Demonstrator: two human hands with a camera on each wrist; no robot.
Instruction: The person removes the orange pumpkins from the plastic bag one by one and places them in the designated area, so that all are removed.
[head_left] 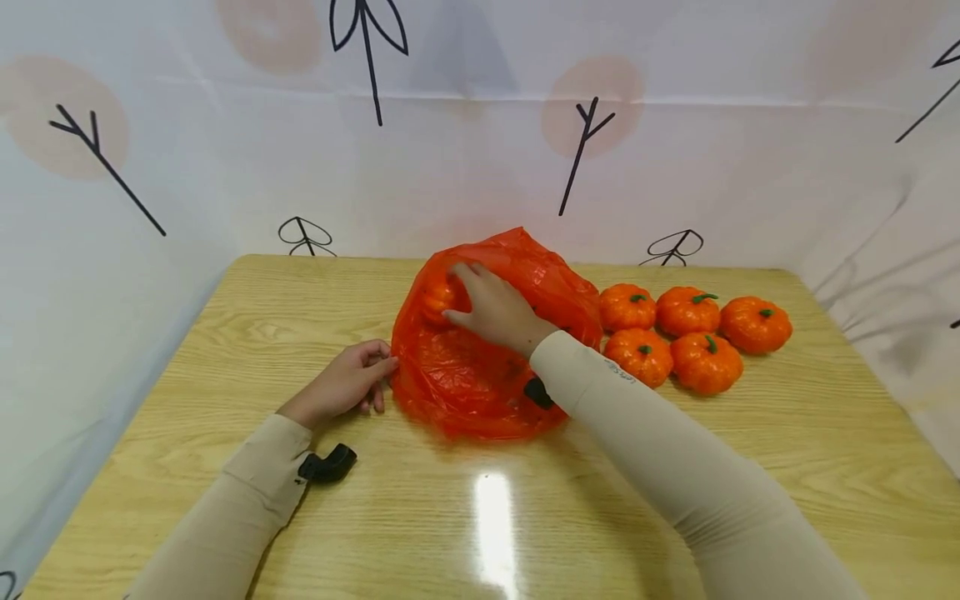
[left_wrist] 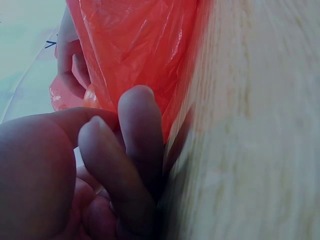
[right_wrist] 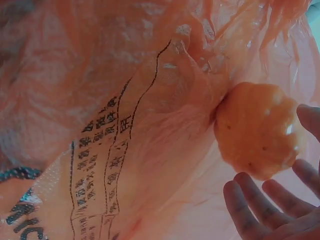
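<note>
A thin red plastic bag (head_left: 468, 379) lies spread open in the middle of the table. Its left edge is pinched by my left hand (head_left: 348, 379), thumb against finger, as the left wrist view shows close up. My right hand (head_left: 491, 312) reaches over the bag's mouth, beside a small orange pumpkin (head_left: 435, 302) lying against the bag's far left part. In the right wrist view, spread fingers (right_wrist: 247, 200) stand around the pumpkin's near side without curling round it; whether a fingertip touches it I cannot tell. Printed black characters show on the plastic there.
Several small orange pumpkins with green stems (head_left: 705, 362) stand in two rows right of the bag, the nearest against its edge. The wooden table (head_left: 300, 533) ends at a white patterned cloth (head_left: 480, 167) behind. A black wrist mount (head_left: 327, 464) sits at the left sleeve.
</note>
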